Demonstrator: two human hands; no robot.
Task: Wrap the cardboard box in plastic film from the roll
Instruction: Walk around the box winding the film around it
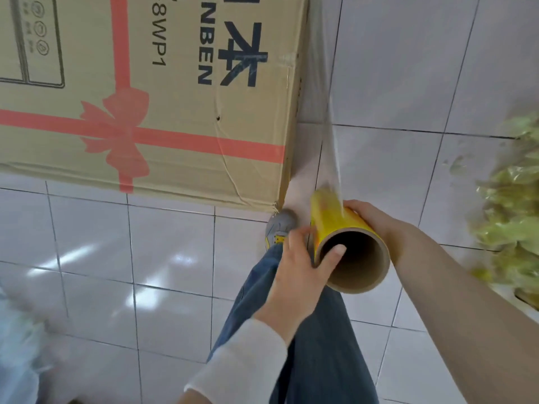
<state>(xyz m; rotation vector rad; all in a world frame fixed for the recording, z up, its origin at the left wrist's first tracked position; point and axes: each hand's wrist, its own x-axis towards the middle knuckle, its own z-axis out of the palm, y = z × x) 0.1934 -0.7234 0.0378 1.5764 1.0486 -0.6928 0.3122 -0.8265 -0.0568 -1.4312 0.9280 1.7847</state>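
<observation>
A large cardboard box (175,118) with a printed red ribbon and dark lettering stands on the tiled floor, filling the upper left. A yellow roll of plastic film (335,225) on a brown cardboard core is held near the box's lower right corner. My left hand (297,266) grips the roll's near end, thumb hooked over the core's rim. On the roll's right side, my right hand (376,223) curls around it. A clear sheet of film (323,91) stretches from the roll up along the box's right edge.
White floor tiles (408,68) with dark grout surround the box. My leg in blue jeans (309,330) and a grey shoe (280,225) stand just below the box corner. Yellow-green crumpled material (513,211) lies at the right edge. A pale blurred thing (14,345) sits at lower left.
</observation>
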